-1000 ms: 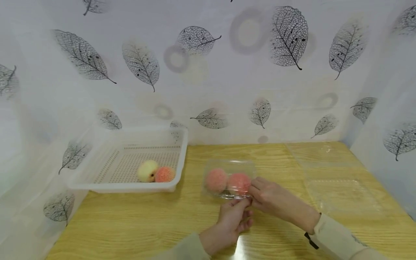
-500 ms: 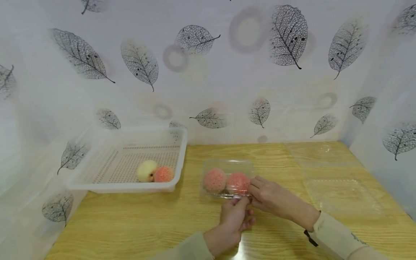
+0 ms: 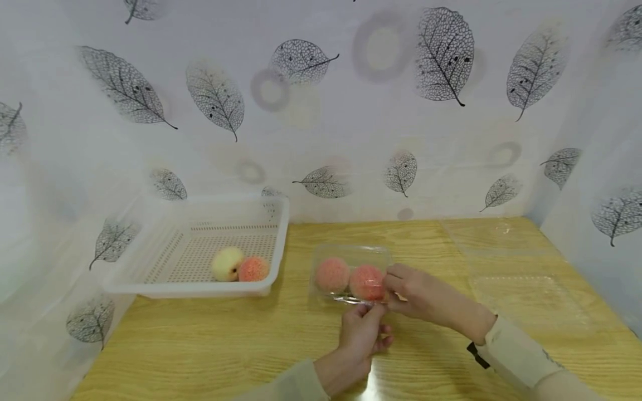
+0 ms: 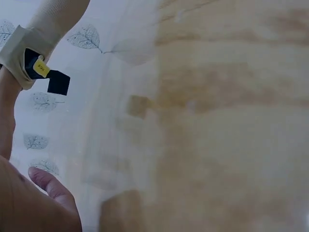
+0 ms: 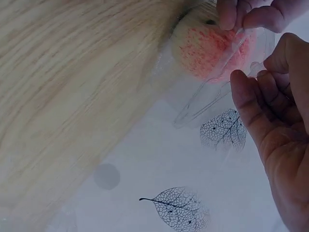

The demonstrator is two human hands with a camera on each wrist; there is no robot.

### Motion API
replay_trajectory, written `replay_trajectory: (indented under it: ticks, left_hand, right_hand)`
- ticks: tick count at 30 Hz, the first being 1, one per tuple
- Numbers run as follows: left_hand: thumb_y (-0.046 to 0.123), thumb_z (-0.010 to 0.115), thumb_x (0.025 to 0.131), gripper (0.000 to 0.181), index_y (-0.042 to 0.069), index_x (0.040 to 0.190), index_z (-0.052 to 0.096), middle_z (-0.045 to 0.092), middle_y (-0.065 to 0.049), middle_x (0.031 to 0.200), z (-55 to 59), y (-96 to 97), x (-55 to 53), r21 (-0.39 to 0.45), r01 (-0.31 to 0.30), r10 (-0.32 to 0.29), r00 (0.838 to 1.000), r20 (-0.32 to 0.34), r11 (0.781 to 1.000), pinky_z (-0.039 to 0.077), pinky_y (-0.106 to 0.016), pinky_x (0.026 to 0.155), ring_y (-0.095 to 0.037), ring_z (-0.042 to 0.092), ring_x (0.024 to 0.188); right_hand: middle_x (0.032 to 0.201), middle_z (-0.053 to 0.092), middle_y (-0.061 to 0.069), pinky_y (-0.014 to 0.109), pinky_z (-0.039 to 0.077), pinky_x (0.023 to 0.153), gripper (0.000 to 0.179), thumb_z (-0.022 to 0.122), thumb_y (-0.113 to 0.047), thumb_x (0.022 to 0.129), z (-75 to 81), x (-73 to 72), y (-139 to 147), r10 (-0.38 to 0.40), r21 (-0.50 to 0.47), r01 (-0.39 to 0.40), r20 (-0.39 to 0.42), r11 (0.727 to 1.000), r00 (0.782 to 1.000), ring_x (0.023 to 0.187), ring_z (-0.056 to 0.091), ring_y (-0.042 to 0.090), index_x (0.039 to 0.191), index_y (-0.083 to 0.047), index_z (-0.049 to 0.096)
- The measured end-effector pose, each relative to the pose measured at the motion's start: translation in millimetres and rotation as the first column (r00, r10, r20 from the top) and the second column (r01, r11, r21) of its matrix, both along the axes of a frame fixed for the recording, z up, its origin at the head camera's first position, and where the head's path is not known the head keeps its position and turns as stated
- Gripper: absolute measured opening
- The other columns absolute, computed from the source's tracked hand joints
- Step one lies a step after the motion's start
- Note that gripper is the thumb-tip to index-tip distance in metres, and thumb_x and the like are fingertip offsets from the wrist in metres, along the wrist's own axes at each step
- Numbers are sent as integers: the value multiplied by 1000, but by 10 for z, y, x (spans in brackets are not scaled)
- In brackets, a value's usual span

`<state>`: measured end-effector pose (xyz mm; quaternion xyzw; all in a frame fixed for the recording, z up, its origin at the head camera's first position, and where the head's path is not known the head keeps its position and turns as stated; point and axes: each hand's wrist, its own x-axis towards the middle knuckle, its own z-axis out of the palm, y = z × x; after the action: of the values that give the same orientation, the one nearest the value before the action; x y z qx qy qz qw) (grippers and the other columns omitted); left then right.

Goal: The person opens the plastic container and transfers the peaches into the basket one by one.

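Note:
A clear plastic clamshell box [image 3: 353,252] stands in the middle of the wooden table in the head view. Two pink peaches, a left one [image 3: 332,275] and a right one [image 3: 367,283], lie side by side in it. My left hand [image 3: 357,341] comes from below and pinches the box's front edge near its right corner. At that same corner my right hand [image 3: 423,296] pinches the plastic rim between thumb and fingers. The right wrist view has one peach [image 5: 212,53] behind the clear rim [image 5: 205,104], with fingers of both hands close together there.
To the left, a white perforated basket [image 3: 195,288] holds a pale peach [image 3: 227,264] and a pink peach [image 3: 254,269]. An opened clear clamshell box [image 3: 531,303] lies on the right side of the table. Behind hangs a white curtain [image 3: 321,128] printed with dark leaves.
My right hand has lifted slightly and its fingers have shifted at the box's corner. My left hand keeps its place at the front edge. Box and basket look the same.

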<state>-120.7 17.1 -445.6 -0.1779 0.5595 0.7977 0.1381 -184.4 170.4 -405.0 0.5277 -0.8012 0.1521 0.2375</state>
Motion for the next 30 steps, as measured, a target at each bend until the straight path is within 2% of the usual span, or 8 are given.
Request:
replay_trajectory:
  ticks: [5,10,11,13,16,18,24,30]
  left_hand:
    - [22,72,88,15,11,96,67,62,2,85,38,-81,-8,0,26,-26,999,48,1000,54,-19,55,-4,59,61]
    - [30,73,90,26,9,105,69,67,2,90,26,-243,-9,-7,52,-51,996,73,999,56,-20,59,-4,62,68]
    - [32,73,91,29,8,108,69,68,2,95,24,-284,-9,-12,49,-48,996,72,999,56,-19,60,-4,62,69]
    - [35,72,93,33,7,110,68,70,0,99,17,-365,-12,-20,41,-40,997,61,999,56,-20,61,-3,62,71]
    - [37,72,95,35,7,111,67,70,0,104,6,-464,-8,-38,29,-28,999,42,999,55,-19,61,-4,61,72]
    - [36,72,95,34,6,112,66,70,0,106,-5,-504,-8,-47,22,-21,999,31,999,55,-20,60,-4,61,73]
    - [31,69,97,30,6,113,65,70,-1,108,-11,-530,-25,-58,23,-22,1000,19,998,54,-20,59,-5,61,74]
    - [30,71,95,27,7,109,67,70,-1,106,13,-475,-48,-64,40,-40,999,5,997,54,-20,60,-4,61,73]
  right_hand:
    - [83,56,-6,10,45,66,26,78,1,69,-17,-4,0,17,26,-16,-29,1000,999,76,50,3,84,-12,61]
    - [86,56,-5,10,45,66,23,69,3,71,-70,11,59,20,17,-18,-78,1000,997,78,51,4,87,-11,62]
    - [85,55,-5,10,45,65,20,67,2,73,-77,10,77,19,10,-19,-91,1000,996,77,50,4,87,-11,62]
    - [85,54,-4,9,44,64,11,59,0,84,-88,7,109,18,-7,-19,-122,1000,992,75,49,4,87,-11,62]
    - [86,56,-3,8,47,65,26,43,-9,102,-96,8,140,11,-21,-14,-153,1000,988,75,51,5,88,-9,65]
    - [87,57,-2,8,47,65,38,34,-17,108,-104,11,146,6,-6,-7,-163,1000,987,76,52,6,88,-9,65]
    - [87,59,0,13,50,66,46,28,-17,110,-90,20,128,-20,55,33,-230,998,973,78,55,9,87,-9,66]
    - [86,59,0,17,52,64,46,27,-17,111,-66,15,98,-56,52,75,-292,996,955,76,56,10,86,-9,65]
